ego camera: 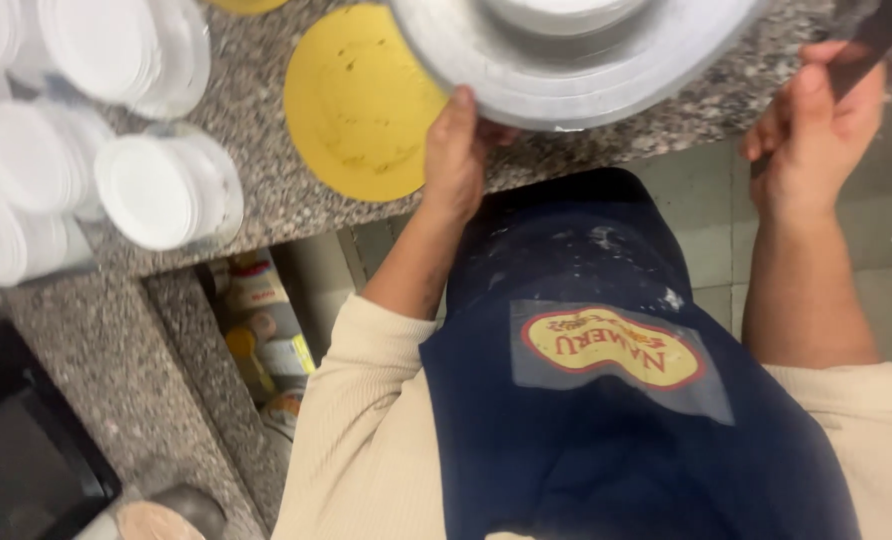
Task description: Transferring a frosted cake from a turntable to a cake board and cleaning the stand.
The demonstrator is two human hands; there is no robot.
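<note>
- Lid stacks [156, 185]: white, round, wrapped in clear film, far left on granite counter [256, 215].
- Packets [261, 330]: yellow/red, under the counter.
- Yellow disc [356, 100]: flat, beside the tray.
- Left hand [454, 150]: closed on grey round tray [576, 70] at the counter edge.
- Right hand [811, 130]: wrapped around a dark handle [866, 45].

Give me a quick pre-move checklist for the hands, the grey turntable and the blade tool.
1. Left hand grips the rim of the grey turntable: ok.
2. Right hand closed on the handle of the dark blade tool: ok.
3. Blade tip position against the turntable: cannot tell, it runs out of view.
4. Turntable fully on the granite counter: not ok, its rim overhangs the edge.
5. Yellow round board lies flat beside the turntable: ok.
6. White lid stacks lie apart from both hands: ok.
</note>
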